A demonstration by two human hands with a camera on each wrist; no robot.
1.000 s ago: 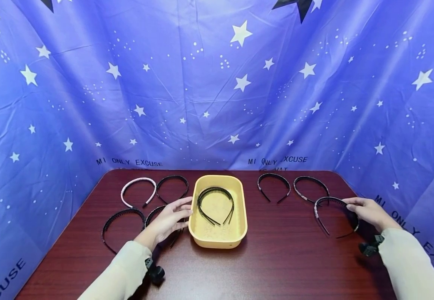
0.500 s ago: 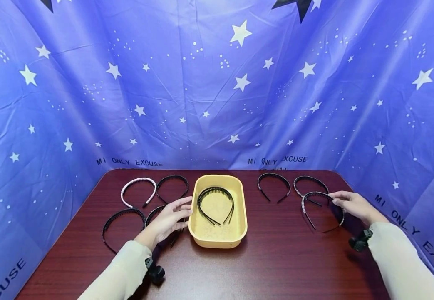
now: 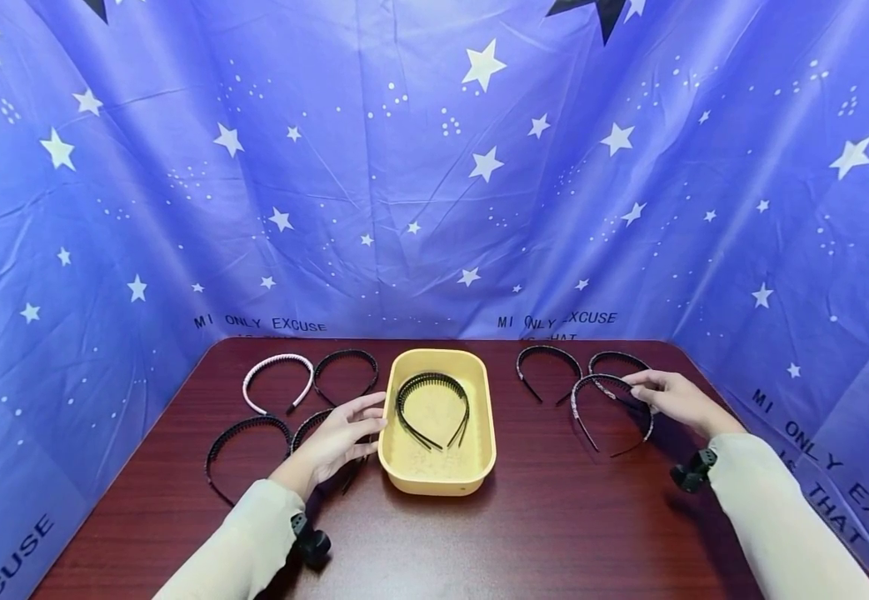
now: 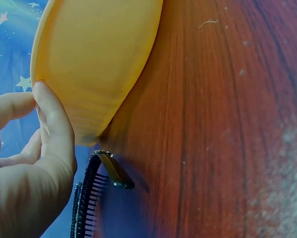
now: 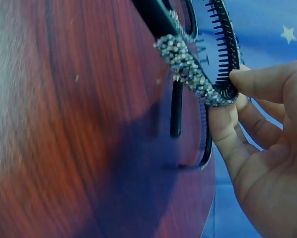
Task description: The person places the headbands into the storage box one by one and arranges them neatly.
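In the head view my right hand [image 3: 677,400] pinches a black headband [image 3: 584,387] above the table, right of centre. Silvery glittering stones [image 5: 188,69] cover its outside, and comb teeth line its inside. A yellow plastic basin [image 3: 434,487] stands mid-table, with black toothed headbands [image 3: 402,408] lying nested in it. My left hand [image 3: 337,437] holds the basin's left rim, its thumb [image 4: 54,119] against the outer wall. Beneath the left hand lies a black headband [image 4: 89,193], partly hidden by it in the head view.
A pale pink headband [image 3: 278,360] and black headbands [image 3: 247,423] lie left of the basin. Two dark headbands lie at the back right: one [image 3: 549,350] apart, the other [image 3: 617,357] partly behind the held one. Starry blue cloth [image 3: 434,167] surrounds the wooden table [image 3: 554,533].
My right hand has moved left and slightly back across the table, carrying the glittery headband closer to the basin. The left hand and basin have stayed in place.
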